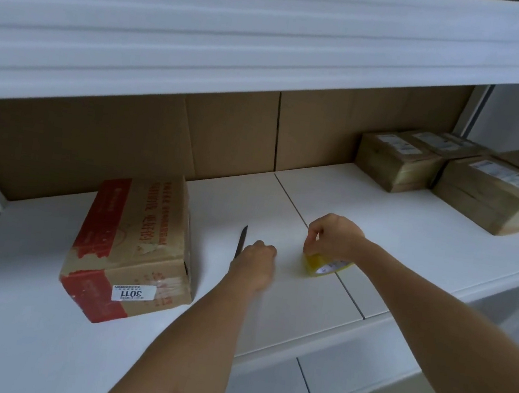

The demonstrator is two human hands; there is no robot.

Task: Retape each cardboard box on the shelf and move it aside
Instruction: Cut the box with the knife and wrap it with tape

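A brown cardboard box with red bands and a white "3011" label lies on the white shelf, left of centre. Just right of it my left hand grips a knife whose dark blade points away from me. Further right, my right hand curls its fingers over a yellowish roll of packing tape that rests on the shelf. Neither hand touches the box.
Several taped brown parcels with white labels are stacked at the back right of the shelf. Flat cardboard sheets line the back wall. An upper shelf overhangs close above. A lower shelf edge runs along the front.
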